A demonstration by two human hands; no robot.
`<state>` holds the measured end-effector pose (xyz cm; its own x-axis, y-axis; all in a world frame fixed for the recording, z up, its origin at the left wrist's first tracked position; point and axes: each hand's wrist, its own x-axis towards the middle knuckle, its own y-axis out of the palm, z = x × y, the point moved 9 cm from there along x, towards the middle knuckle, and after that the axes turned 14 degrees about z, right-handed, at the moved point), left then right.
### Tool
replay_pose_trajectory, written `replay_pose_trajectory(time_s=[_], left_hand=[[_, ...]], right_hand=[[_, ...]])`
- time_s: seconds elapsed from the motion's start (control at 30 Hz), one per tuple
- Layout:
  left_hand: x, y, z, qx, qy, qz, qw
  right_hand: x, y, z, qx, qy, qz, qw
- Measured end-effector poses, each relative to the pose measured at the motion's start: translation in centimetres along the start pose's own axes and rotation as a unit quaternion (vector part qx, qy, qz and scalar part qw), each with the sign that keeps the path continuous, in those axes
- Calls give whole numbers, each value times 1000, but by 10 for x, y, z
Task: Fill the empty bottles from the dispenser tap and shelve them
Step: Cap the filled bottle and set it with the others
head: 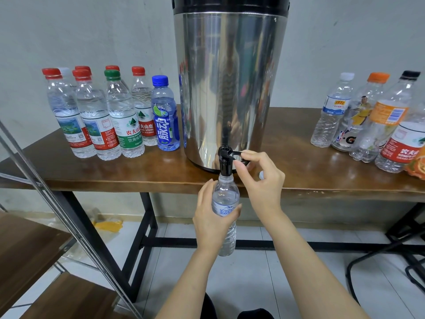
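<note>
A tall steel dispenser (230,84) stands on the wooden table (115,171), its black tap (225,161) hanging over the front edge. My left hand (211,217) grips a clear, uncapped bottle (226,199) with a pale blue label, its mouth right under the tap spout. My right hand (257,176) pinches the tap's black lever (239,156) between thumb and fingers. A small white cap (261,175) peeks out behind that hand on the table.
Several capped bottles with water in them (110,116) stand left of the dispenser, among them a blue one (165,116). Several empty-looking bottles (368,120) stand at the right. A metal-framed shelf with wooden boards (30,249) is at lower left.
</note>
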<state>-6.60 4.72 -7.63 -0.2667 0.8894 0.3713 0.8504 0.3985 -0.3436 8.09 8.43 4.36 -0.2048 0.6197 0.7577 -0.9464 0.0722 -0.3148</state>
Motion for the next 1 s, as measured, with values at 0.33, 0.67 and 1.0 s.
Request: replay_pose_trajectory(time_s=[0.33,0.67,1.0], left_hand=[[0,1,1,-2,-1,-1,1000],[0,1,2,-5,-3,0,1000],[0,0,0,-3,-4,2,1000]], right_hand=[[0,0,-2,14,-2,0,1000],[0,0,-2,20,-3,1,1000],[-1,2,-2,18,10,22,1000]])
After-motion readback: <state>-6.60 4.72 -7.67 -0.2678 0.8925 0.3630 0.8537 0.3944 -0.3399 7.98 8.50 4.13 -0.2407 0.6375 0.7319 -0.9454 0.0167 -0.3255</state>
